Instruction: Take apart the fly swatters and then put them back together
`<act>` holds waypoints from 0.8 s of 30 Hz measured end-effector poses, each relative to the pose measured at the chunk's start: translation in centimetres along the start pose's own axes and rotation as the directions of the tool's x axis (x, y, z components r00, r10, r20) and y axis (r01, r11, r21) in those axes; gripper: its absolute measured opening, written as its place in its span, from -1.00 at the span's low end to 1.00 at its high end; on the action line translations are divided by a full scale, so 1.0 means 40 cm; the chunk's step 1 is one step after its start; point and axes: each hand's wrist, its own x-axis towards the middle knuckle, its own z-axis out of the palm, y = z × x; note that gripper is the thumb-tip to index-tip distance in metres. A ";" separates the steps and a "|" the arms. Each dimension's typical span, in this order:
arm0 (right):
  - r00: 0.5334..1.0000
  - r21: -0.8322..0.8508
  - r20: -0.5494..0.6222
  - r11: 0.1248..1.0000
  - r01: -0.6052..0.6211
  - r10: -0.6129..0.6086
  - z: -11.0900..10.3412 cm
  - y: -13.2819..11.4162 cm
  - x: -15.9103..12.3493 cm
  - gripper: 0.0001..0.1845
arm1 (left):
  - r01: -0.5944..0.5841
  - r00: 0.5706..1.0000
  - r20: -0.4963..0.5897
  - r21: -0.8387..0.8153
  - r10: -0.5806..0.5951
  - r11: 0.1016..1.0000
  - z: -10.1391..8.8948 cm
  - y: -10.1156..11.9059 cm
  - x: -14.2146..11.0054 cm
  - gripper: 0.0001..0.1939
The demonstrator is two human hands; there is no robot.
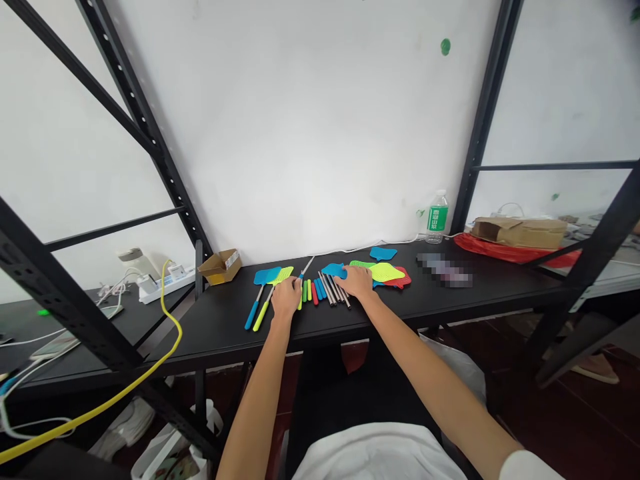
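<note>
My left hand (pixel 286 297) is closed round a handle, mostly hidden by the fingers; a thin metal rod (pixel 307 265) with a bit of blue at its base sticks up out of it. My right hand (pixel 357 281) has its fingers on a blue fly swatter head (pixel 334 270), above several loose metal tubes (pixel 331 293). Between the hands lies a row of short coloured handles (pixel 315 293) in green, yellow, red and blue. Left of my left hand rest two whole fly swatters, a blue one (pixel 253 313) and a yellow one (pixel 262 315). More swatter heads (pixel 387 272) are piled right of my right hand.
A small open cardboard box (pixel 220 268) stands on the black table (pixel 215 327) at the left. Another blue swatter head (pixel 383 253) lies near the wall. A water bottle (pixel 437 217) stands at the back right, and a yellow cable (pixel 170 333) crosses the left side.
</note>
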 end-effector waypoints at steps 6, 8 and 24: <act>0.997 0.041 -0.069 0.999 -0.025 0.028 -0.011 -0.004 -0.002 -0.64 | 0.012 1.000 -0.001 0.000 -0.012 1.000 0.000 0.001 0.001 -0.69; 0.995 0.071 -0.097 0.997 -0.029 0.036 -0.018 -0.006 -0.001 -0.65 | 0.028 1.000 -0.004 -0.001 -0.028 1.000 0.003 0.000 0.002 -0.71; 0.970 0.678 -0.122 0.731 -0.073 0.210 -0.024 -0.001 0.009 -0.57 | -0.070 0.992 -0.112 -0.041 0.065 0.997 0.002 0.008 -0.004 -0.56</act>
